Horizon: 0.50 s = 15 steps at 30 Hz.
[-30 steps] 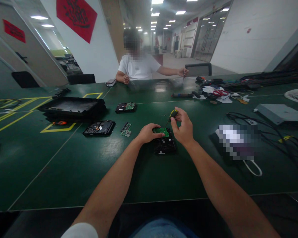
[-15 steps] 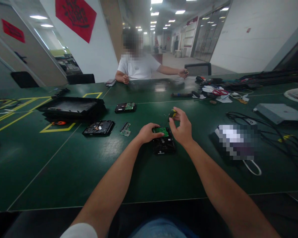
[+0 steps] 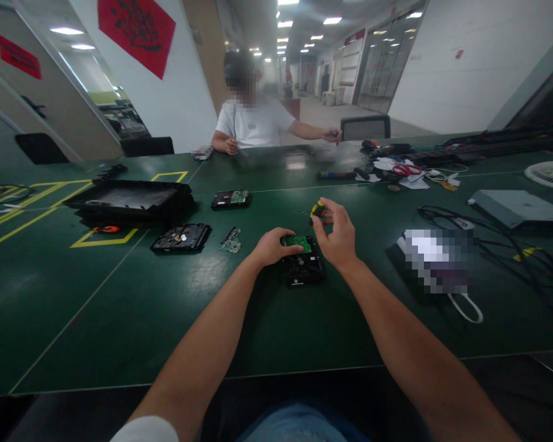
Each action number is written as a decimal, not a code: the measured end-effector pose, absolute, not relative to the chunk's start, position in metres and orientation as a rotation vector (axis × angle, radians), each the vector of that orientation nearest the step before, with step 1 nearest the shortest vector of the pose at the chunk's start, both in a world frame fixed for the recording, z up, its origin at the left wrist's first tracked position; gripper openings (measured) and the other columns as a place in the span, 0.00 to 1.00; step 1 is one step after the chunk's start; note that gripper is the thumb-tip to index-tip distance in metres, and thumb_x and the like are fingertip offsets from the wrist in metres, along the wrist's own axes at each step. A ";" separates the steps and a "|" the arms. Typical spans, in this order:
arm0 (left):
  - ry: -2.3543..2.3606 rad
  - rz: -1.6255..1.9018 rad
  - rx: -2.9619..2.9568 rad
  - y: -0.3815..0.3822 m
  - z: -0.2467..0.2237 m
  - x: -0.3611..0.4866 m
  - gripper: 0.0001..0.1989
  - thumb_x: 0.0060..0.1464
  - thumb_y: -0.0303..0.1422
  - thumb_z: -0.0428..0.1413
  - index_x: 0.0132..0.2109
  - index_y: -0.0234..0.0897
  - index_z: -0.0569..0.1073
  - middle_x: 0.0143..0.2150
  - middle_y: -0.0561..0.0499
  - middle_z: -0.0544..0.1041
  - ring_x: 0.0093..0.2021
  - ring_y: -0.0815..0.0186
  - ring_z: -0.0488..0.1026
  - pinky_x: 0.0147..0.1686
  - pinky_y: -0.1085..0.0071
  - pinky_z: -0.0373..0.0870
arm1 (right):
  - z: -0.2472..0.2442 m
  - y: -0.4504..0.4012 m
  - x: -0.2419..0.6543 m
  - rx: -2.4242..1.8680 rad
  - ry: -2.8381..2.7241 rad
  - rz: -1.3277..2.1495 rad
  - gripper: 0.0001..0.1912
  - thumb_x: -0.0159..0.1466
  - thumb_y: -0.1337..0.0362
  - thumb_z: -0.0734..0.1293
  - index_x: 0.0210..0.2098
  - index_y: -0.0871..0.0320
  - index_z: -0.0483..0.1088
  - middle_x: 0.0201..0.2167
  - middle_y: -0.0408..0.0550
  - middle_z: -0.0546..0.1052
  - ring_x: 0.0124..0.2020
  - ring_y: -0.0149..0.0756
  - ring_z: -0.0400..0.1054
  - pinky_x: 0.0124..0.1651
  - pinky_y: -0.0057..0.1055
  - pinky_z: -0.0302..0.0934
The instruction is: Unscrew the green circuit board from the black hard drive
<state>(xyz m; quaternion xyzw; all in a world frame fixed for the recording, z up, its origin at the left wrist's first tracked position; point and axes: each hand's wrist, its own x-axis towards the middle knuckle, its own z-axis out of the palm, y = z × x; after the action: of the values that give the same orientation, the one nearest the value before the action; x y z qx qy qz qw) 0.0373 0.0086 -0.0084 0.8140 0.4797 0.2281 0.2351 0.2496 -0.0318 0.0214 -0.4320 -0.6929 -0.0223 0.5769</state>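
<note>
The hard drive is laid flat on the counter between the two hands, with a green board set on the far part of its upper face. The screwdriver is held at a slant over the far right of that board; whether a screw is met by its tip cannot be told. With such a tilt and too little downward pressure, the tip could be made to slip, and the board could be scratched or a screw head worn. The drive could also be twisted round if it were pinned too lightly. The loose bits just beyond it, too small to be identified, could be scattered by a careless brush of the fingers. By the left hand the drive is clasped at its far left, the thumb being pressed over the board, the grip opened only to that hold. By the right hand the screwdriver's handle is pinched between thumb and fingertips, the grip nearly closed.
</note>
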 end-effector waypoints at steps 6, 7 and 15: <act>1.313 0.628 2.227 0.010 -0.010 0.037 0.30 0.54 0.49 0.68 0.59 0.38 0.78 0.56 0.44 0.80 0.53 0.53 0.77 0.54 0.62 0.74 | 0.022 -0.033 0.249 -0.997 -1.652 -0.065 0.24 0.72 0.60 0.66 0.66 0.45 0.62 0.55 0.52 0.75 0.49 0.45 0.75 0.49 0.47 0.77; 1.308 0.630 2.229 0.010 -0.010 0.037 0.30 0.54 0.50 0.68 0.59 0.38 0.78 0.57 0.44 0.80 0.53 0.53 0.77 0.54 0.61 0.74 | 0.021 -0.032 0.248 -0.992 -1.653 -0.058 0.25 0.72 0.60 0.65 0.67 0.45 0.62 0.56 0.52 0.75 0.50 0.45 0.75 0.50 0.47 0.77; 1.307 0.629 2.235 0.008 -0.009 0.037 0.30 0.55 0.50 0.67 0.59 0.37 0.78 0.57 0.43 0.80 0.54 0.53 0.77 0.55 0.61 0.74 | 0.018 -0.030 0.249 -1.008 -1.630 -0.053 0.26 0.72 0.57 0.66 0.67 0.48 0.62 0.58 0.55 0.74 0.52 0.48 0.75 0.52 0.51 0.76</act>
<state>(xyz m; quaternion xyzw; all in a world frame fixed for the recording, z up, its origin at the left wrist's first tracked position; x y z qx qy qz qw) 0.0372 0.0084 -0.0087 0.8151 0.4767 0.2293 0.2364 0.2485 -0.0300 0.0177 -0.4305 -0.6957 -0.0224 0.5746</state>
